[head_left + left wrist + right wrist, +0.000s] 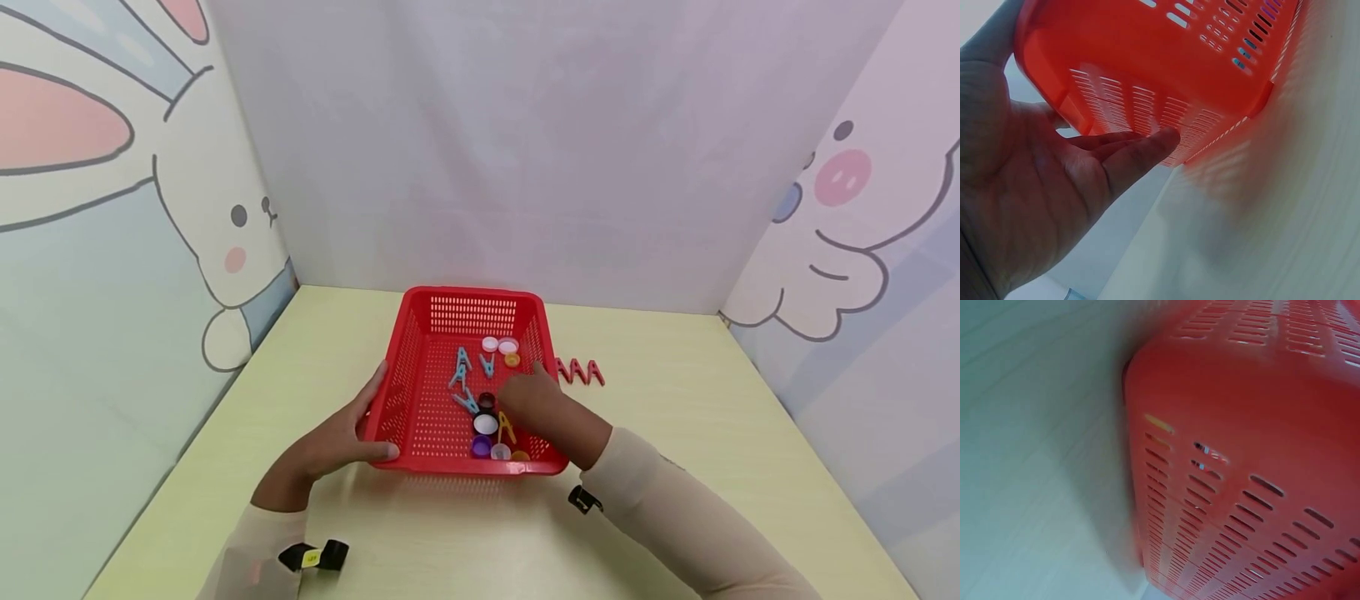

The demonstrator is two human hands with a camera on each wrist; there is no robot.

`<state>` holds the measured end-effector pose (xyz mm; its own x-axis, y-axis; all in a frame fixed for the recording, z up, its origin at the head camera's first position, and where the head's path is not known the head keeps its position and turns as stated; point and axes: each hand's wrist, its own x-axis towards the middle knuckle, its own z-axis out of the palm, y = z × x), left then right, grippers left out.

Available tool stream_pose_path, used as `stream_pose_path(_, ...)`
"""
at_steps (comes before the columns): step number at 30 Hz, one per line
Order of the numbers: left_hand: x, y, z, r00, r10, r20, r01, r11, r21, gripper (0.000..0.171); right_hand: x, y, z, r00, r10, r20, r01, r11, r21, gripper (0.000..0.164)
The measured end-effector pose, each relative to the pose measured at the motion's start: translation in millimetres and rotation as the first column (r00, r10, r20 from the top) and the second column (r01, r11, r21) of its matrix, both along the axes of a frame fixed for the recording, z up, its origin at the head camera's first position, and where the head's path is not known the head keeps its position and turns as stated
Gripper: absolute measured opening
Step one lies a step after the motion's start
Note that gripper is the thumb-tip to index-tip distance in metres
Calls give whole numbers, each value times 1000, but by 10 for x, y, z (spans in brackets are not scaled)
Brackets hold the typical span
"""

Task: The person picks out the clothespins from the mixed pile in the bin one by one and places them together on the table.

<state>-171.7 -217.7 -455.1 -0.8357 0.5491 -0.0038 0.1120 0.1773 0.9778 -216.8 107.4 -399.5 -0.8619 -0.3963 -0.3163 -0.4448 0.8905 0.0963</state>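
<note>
A red perforated plastic basket rests on the table. My left hand grips its near left corner, thumb over the rim and fingers along the outer wall. In the left wrist view those fingers lie against the slotted side. My right hand reaches over the right wall into the basket, its fingertips hidden; I cannot tell whether it holds anything. Close to it are a dark brown cap and a yellow clothespin. Several blue clothespins lie to the left.
White caps and an orange cap sit toward the basket's far right. A purple cap and a clear cap lie by the near wall. Three red clothespins lie in a row on the table, right of the basket.
</note>
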Motion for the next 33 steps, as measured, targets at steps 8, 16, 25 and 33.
stream_pose_path(8,-6,3,9,1000,4,-8,-4,1000,-6,132,0,-18,-20,1000,16,-7,-16,999,43,37)
stream_pose_path(16,-1,3,-7,1000,7,-10,-8,1000,-14,132,6,-27,-19,1000,24,-3,-24,999,23,31)
stream_pose_path(25,-6,5,-5,1000,9,-11,-9,1000,-17,132,38,-12,3,994,65,-88,-59,996,63,37)
stream_pose_path(33,3,2,-6,1000,11,-16,-11,1000,-19,132,61,-8,79,980,77,-181,-63,995,81,55)
